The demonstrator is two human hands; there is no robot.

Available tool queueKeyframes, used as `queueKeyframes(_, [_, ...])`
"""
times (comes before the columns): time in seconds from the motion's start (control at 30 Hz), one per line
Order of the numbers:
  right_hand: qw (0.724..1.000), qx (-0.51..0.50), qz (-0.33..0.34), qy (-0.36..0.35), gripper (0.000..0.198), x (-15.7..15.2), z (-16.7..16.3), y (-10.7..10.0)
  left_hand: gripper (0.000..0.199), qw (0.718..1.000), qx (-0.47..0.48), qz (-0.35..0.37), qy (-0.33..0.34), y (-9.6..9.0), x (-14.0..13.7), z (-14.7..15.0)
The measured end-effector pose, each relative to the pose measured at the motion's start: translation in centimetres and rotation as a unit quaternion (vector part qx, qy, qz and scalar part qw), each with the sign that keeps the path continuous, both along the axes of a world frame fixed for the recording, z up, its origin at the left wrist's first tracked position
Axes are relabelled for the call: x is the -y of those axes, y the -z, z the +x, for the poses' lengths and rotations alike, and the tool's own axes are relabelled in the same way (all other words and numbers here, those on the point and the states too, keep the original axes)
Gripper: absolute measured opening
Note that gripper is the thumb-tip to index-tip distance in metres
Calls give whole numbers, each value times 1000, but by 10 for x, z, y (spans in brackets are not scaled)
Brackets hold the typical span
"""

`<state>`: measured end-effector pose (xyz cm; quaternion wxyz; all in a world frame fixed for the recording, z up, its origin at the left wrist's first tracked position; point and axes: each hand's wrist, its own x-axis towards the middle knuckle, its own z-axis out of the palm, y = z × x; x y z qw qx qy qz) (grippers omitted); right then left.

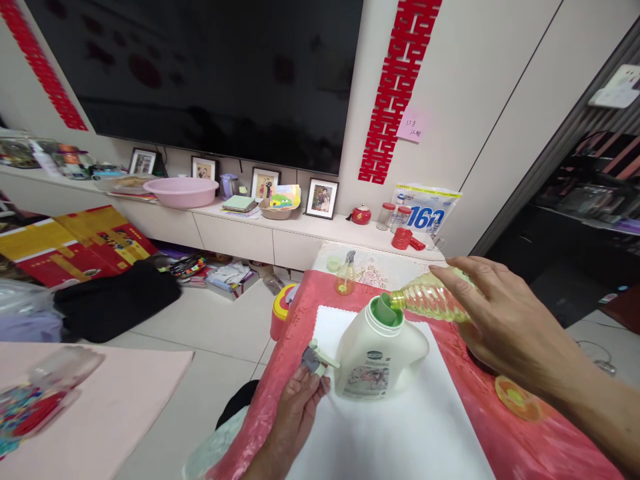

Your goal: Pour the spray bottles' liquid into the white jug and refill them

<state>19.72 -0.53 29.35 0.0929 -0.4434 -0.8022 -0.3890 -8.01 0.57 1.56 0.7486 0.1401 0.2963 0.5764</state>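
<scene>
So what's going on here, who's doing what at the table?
A person's right hand holds a clear, ribbed, yellowish bottle tipped sideways, its neck at the green spout of an upright off-white plastic jug. The left hand holds a grey-and-pale spray head beside the jug, which stands on a white sheet. Whether liquid is flowing, I can't tell.

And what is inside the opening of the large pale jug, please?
A green spout sits inside the opening of the jug; the neck of the tilted bottle is at it. What lies deeper cannot be seen: spout and wall cover it.
</scene>
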Motion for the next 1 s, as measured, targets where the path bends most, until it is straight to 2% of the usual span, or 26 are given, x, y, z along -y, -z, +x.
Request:
queueKeyframes(0.2, [1000,27,5,0,62,-3,-5,-4,37,1000,3,-1,-2,1,1,0])
queueKeyframes(0.5, [998,65,21,2,45,-4,-10,-14,35,1000,2,0,-3,4,0,1])
queueKeyframes(1.0, [994,106,42,-2,44,-3,-18,-27,37,1000,-2,4,-6,2,0,1])
